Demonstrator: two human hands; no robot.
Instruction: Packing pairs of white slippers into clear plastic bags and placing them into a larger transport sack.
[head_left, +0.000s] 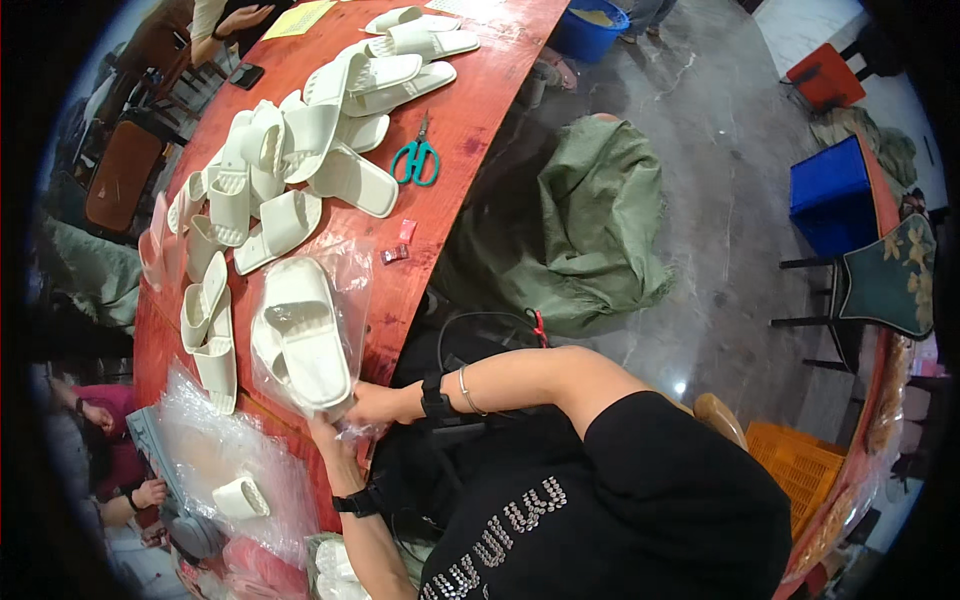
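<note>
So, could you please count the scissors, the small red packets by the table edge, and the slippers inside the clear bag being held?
Teal-handled scissors: 1
Small red packets: 2
White slippers in the clear bag: 2
Total: 5

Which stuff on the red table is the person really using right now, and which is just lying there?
In use:
left hand
right hand
clear plastic bag
pair of white slippers inside that bag

Just lying about:
heap of loose white slippers
teal scissors
small red wrappers
spare plastic bags
green sack on the floor
</note>
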